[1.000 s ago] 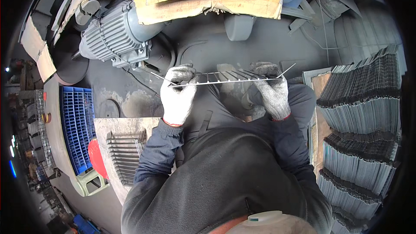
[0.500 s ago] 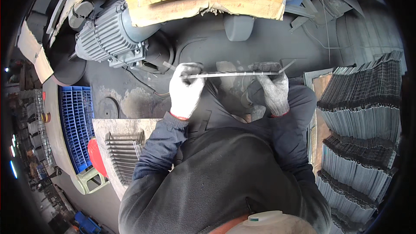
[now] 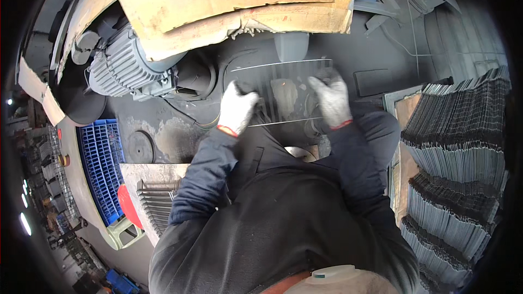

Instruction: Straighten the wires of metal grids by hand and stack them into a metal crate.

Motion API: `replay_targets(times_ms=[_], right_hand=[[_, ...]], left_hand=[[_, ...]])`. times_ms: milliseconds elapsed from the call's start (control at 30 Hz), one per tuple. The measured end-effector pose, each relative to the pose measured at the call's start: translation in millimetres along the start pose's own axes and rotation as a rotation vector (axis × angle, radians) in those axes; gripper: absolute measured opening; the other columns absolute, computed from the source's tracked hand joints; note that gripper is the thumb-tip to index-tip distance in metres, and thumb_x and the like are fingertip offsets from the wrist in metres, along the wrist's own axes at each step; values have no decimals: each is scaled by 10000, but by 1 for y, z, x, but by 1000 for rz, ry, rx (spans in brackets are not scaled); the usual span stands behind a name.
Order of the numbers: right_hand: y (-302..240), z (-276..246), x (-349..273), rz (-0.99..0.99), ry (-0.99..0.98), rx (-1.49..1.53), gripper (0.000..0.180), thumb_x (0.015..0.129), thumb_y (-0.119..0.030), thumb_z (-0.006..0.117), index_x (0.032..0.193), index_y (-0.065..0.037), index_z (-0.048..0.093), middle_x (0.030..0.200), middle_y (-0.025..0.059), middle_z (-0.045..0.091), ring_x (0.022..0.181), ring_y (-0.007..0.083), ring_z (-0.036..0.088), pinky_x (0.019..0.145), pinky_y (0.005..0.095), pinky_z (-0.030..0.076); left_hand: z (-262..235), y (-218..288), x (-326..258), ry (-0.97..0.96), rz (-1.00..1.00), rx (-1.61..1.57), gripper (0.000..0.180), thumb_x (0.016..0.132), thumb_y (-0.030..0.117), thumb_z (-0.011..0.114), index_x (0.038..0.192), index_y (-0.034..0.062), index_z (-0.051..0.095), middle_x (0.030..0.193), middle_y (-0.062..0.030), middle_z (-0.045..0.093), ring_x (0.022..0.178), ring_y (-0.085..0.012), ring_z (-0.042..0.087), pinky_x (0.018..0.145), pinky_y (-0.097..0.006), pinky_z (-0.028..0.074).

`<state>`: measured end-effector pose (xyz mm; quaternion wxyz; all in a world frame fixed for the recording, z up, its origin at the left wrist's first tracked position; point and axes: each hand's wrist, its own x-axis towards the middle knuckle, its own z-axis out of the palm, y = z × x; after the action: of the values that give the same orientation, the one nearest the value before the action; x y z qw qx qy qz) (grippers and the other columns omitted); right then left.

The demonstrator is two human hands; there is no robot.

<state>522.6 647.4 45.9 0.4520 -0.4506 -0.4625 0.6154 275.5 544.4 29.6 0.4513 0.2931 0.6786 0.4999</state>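
A thin metal wire rack (image 3: 282,64) is held out in front of me, its two long edge wires bright and the bars between them blurred. My left hand (image 3: 238,106), in a white and grey work glove, is closed on the rack's left side. On the opposite side my right hand (image 3: 333,98), gloved the same way, grips it with bent fingers. The fingertips of both hands are dark and partly smeared. Below the rack are my knees and the stained floor.
Tall stacks of similar wire racks (image 3: 463,114) stand at my right. At left, more racks (image 3: 155,201) lie on a board beside a red round thing (image 3: 129,207) and a blue plastic crate (image 3: 102,169). Ahead are a grey motor (image 3: 125,65) and torn cardboard (image 3: 234,0).
The rack has turned from edge-on to showing its open face, with its far edge tipped away from me. Both hands have turned with it. The view has shifted slightly.
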Motion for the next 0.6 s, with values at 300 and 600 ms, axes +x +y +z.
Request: replay_targets(times_ms=[300,600], right_hand=[[-26,-50,0,48,89,-9,240,984,-24,744,1215,-36,680,1059,49,737,905,150,684,829,307,563],[9,19,13,198,-144,-172,150,996,-91,766,1122,-21,721,888,21,716,780,128,649,702,299,528]], left_hand=[[46,20,1,-71,178,255,346,846,228,743,1039,-27,611,947,-246,695,908,-412,685,841,-468,550],[-59,19,-20,-247,-267,-307,328,927,11,688,1243,17,598,977,-100,734,756,-213,759,620,-354,665]])
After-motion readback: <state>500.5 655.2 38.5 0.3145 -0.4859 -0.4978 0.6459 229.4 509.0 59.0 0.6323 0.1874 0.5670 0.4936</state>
